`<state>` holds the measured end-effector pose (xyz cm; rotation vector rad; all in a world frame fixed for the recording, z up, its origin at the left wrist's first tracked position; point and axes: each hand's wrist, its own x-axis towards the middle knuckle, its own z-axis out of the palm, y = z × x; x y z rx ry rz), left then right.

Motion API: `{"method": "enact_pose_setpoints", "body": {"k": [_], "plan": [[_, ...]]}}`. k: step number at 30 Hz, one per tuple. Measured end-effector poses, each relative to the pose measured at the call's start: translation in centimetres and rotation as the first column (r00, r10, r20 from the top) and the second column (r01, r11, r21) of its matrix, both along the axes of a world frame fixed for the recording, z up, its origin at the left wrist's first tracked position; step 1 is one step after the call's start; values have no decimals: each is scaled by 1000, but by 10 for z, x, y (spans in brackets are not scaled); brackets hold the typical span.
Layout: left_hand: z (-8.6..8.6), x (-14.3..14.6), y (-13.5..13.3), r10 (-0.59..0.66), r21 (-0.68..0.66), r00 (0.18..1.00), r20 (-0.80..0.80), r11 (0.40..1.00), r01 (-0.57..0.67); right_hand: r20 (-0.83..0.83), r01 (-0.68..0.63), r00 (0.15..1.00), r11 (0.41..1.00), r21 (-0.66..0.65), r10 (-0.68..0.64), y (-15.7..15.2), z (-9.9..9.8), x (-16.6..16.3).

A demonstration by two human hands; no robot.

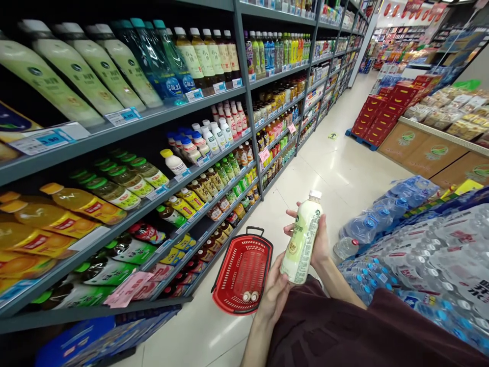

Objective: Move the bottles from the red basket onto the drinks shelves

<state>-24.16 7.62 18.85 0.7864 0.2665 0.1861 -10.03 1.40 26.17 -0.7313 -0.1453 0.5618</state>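
Note:
A pale green drink bottle (302,239) with a white cap is held tilted in front of my body, its printed label facing up. My left hand (275,285) grips it near the base, thumb on the lower side. Around the upper part, behind the bottle, wraps my right hand (320,244); several of its fingertips show past the bottle's left edge. Below and to the left, a red shopping basket (225,270) with a black rim and handle rests on the floor. Two small round white-topped items (250,296) lie inside it at the near end.
Drink shelves (168,109) run along the left, with similar pale green bottles (103,71) on an upper shelf. Wrapped water packs (416,250) are stacked at right. Red cartons (382,114) stand on a blue pallet beyond. A tiled aisle (305,168) stretches ahead.

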Motion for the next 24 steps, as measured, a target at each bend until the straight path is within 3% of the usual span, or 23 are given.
{"method": "enact_pose_setpoints", "body": {"k": [3, 5, 14, 19, 24], "plan": [[-2, -1, -1, -169, -121, 985, -26, 979, 164, 8, 3, 1000, 1000, -6, -3, -6, -1, -3], [-3, 0, -2, -206, -149, 978, -42, 969, 197, 5, -11, 1000, 1000, -8, 11, -9, -5, -4], [-5, 2, -3, -102, -197, 991, -89, 977, 83, -19, -53, 998, 999, 12, 53, -3, -5, -2], [-14, 3, -8, -75, -215, 993, -88, 975, 55, -13, -62, 998, 998, 20, 62, -6, -6, -1], [-17, 3, -18, -1, -151, 995, -99, 988, -14, 19, -92, 996, 995, -35, 92, -10, -9, 4]]}}
